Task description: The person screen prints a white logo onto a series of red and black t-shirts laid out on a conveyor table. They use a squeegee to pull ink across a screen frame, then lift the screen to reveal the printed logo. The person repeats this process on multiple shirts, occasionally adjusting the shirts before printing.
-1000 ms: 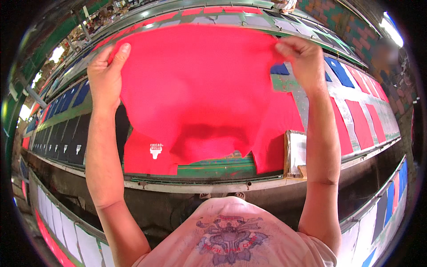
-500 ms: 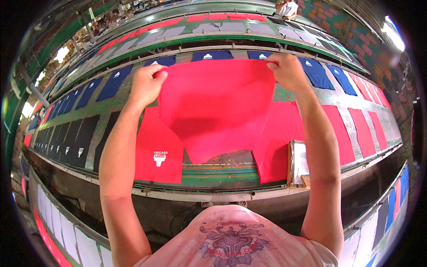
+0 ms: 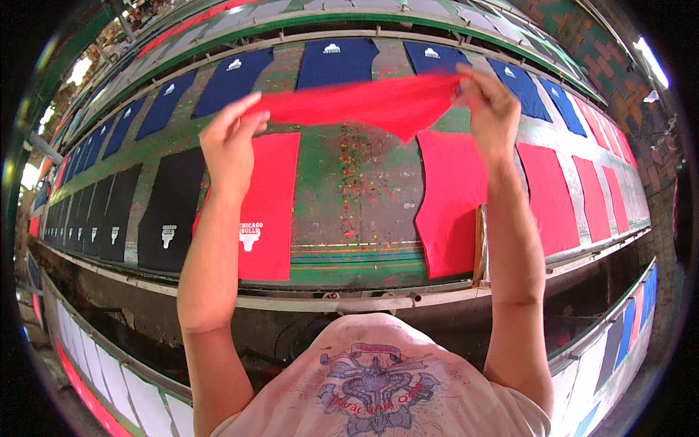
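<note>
A red fabric panel (image 3: pixel 357 102) is stretched between my two hands above the long green table (image 3: pixel 364 211). My left hand (image 3: pixel 229 146) pinches its left corner between thumb and fingers. At the opposite corner my right hand (image 3: pixel 494 113) grips the cloth, its fingertips slightly blurred. The panel looks foreshortened, its lower edge uneven and lifted off the table. Below my left forearm lies a flat red panel with a white print (image 3: pixel 268 211). A plain red panel (image 3: pixel 451 204) lies under and beside my right forearm.
A wooden-edged block (image 3: pixel 481 247) stands at the table's near edge by my right forearm. Navy printed panels (image 3: pixel 338 62) line the far side, black ones (image 3: pixel 171 211) the left, more red ones (image 3: pixel 550 197) the right. A metal rail (image 3: pixel 349 302) runs along the front.
The held red panel has gone from hanging broad and low to a narrow, raised strip, uncovering the table beneath. The view has shifted, showing more of the navy row.
</note>
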Demonstrator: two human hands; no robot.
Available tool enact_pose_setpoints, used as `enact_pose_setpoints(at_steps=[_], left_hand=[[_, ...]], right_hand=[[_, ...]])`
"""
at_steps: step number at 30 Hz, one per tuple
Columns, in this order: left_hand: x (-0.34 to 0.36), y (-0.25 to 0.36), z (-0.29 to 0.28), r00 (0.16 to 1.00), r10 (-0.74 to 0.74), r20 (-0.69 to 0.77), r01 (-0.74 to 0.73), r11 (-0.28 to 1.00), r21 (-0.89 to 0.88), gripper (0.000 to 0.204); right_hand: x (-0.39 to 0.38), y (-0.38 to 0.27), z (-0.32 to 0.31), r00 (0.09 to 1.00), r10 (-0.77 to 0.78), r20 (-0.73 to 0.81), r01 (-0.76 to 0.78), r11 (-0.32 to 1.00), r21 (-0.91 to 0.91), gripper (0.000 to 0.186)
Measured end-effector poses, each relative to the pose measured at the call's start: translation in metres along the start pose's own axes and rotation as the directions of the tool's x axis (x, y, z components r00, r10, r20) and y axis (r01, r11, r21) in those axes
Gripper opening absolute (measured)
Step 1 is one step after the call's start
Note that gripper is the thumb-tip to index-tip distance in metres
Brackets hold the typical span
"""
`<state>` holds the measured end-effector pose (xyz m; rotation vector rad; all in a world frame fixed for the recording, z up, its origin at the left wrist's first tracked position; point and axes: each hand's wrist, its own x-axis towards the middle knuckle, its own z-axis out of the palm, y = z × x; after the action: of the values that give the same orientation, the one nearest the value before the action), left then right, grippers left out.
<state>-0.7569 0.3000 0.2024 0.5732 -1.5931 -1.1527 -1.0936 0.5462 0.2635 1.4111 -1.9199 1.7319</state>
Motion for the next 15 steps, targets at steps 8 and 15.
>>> enact_pose_setpoints(at_steps=[8,15], left_hand=[[-0.160,-0.118,-0.006,0.875,-0.481,-0.048,0.478,0.876,-0.068,0.029],[-0.228,-0.165,-0.011,0.876,-0.466,0.126,0.373,0.820,0.433,0.029]], right_hand=[[-0.191,0.066,0.025,0.805,0.563,0.189,-0.586,0.803,0.104,0.027],[-0.286,0.101,0.017,0.562,0.746,0.358,-0.674,0.663,-0.325,0.027]])
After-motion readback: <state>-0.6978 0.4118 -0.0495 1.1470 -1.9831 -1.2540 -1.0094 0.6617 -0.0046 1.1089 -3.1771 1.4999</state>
